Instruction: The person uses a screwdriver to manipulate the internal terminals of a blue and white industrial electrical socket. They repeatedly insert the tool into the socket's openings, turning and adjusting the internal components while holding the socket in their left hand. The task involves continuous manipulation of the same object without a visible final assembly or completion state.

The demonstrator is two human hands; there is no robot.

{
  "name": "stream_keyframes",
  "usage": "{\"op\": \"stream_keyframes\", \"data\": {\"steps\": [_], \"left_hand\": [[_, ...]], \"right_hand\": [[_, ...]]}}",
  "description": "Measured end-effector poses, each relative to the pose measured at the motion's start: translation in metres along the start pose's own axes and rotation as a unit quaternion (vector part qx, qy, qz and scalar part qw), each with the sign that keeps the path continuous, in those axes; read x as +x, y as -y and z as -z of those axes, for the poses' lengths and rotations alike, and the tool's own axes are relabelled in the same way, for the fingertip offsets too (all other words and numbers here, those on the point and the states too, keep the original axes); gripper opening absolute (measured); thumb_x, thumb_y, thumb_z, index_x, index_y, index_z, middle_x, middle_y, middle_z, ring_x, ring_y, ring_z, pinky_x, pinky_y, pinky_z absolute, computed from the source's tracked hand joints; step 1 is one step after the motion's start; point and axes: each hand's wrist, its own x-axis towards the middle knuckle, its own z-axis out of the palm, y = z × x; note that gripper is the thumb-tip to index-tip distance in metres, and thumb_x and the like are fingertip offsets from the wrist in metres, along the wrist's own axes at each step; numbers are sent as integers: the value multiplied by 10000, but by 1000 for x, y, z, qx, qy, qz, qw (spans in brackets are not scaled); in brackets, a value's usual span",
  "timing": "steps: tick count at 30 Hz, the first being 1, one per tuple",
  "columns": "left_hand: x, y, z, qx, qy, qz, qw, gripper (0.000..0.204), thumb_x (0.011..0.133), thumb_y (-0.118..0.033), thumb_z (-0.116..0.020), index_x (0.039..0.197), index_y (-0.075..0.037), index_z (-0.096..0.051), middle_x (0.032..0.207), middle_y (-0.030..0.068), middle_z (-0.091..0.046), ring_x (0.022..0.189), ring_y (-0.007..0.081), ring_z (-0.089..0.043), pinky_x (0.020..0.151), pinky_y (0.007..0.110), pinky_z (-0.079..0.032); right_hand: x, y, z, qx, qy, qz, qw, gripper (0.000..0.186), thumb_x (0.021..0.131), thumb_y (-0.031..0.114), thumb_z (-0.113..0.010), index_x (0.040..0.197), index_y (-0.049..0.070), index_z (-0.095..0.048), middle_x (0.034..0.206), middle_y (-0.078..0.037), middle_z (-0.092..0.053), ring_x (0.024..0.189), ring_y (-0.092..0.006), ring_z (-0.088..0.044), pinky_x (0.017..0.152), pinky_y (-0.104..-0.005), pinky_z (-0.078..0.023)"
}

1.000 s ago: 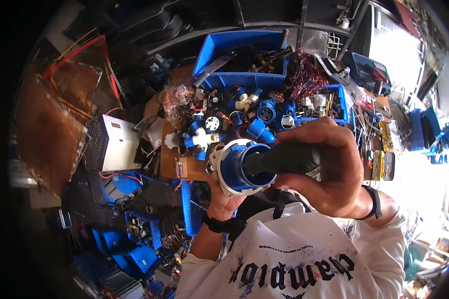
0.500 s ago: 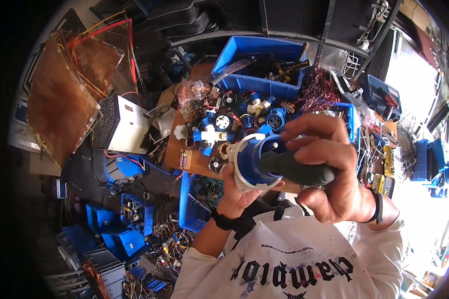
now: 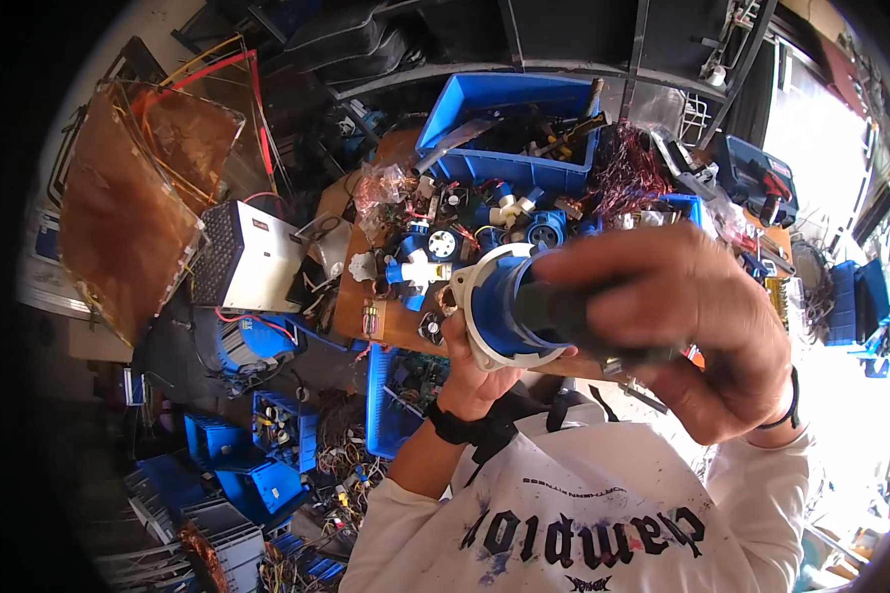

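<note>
My left hand (image 3: 473,383) grips a round blue industrial socket housing (image 3: 492,308) with a white flange, its opening turned toward my right hand. My right hand (image 3: 697,331), blurred by motion, is wrapped round a thick dark-handled tool (image 3: 549,311). The tool's near end overlaps the housing's mouth; its tip is hidden, so whether it touches the inside cannot be seen. Behind the housing, a white-and-blue branching connector (image 3: 417,272) and a blue round socket (image 3: 545,231) lie on the wooden table (image 3: 351,308).
A blue crate (image 3: 509,170) of tools stands at the table's back. Red wire tangles (image 3: 628,178) and an open tool case (image 3: 758,183) lie to the right. Leftward are a white metal box (image 3: 257,257) and brown sheets (image 3: 124,217). Blue bins (image 3: 257,484) fill the lower left.
My right hand has shifted rightward and nearer the camera, with its fingers now higher over the dark tool. My left hand and the housing stay nearly in place.
</note>
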Motion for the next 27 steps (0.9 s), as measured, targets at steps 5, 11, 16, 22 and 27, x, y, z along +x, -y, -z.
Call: {"op": "stream_keyframes", "data": {"steps": [5, 11, 16, 22, 27], "left_hand": [[-1, -2, -14, 135, -14, 26, 990, 890, 824, -654, -605, 1484, -117, -342, 1460, 162, -442, 1271, 401, -510, 919, 707, -474], [-5, 1, -15, 177, 14, -7, 984, 902, 816, -681, -572, 1490, -132, -332, 1456, 161, -447, 1263, 413, -515, 923, 717, -465], [-15, 5, -12, 75, 13, 0, 997, 930, 792, -718, -560, 1502, -170, -315, 1472, 152, -434, 1274, 416, -504, 938, 725, -448], [-21, 5, -13, 162, 7, 3, 987, 936, 793, -732, -546, 1502, -167, -313, 1477, 149, -426, 1277, 417, -501, 930, 719, -458], [-24, 7, -17, 240, 13, -17, 971, 942, 794, -745, -533, 1502, -165, -311, 1481, 146, -419, 1279, 418, -499, 923, 714, -467]], "right_hand": [[3, 16, 1, -190, -44, -7, 981, 640, 765, 358, -818, 1244, 19, -561, 1076, -209, -577, 859, -269, -614, 767, -335, -513], [-7, 24, 0, -116, -50, -13, 992, 607, 759, 56, -779, 1300, -47, -526, 1164, -265, -598, 1010, -331, -642, 856, -381, -532], [-7, 19, 2, -77, -2, 22, 997, 684, 747, 36, -748, 1363, -76, -471, 1342, -357, -482, 1173, -427, -590, 979, -463, -496], [-5, 49, -6, -231, -14, -75, 970, 719, 765, 429, -779, 1265, -49, -583, 1366, -355, -425, 1085, -337, -599, 837, -381, -536], [-8, 52, 5, -183, -30, -51, 981, 494, 768, 110, -740, 1212, -62, -607, 1252, -311, -545, 1050, -303, -612, 834, -358, -526]]}}
